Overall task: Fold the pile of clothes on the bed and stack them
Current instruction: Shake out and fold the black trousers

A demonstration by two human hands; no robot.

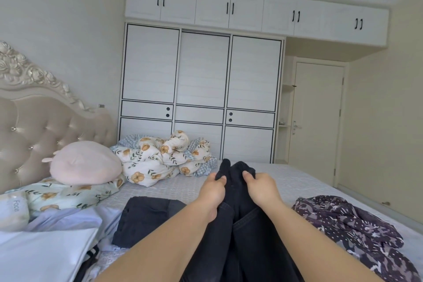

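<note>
Two hands: left hand (pixel 211 186) and right hand (pixel 259 186) each pinch black denim jeans (pixel 238 220).
Jeans: held above grey bed (pixel 297 181), at 12 o'clock.
Handling: probably heavy, stiff; grip hems.

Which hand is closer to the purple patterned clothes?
The right hand. It grips the black pants up in the middle, with the purple patterned clothes lying on the bed to its right. The left hand grips the pants too, farther over on the other side.
</note>
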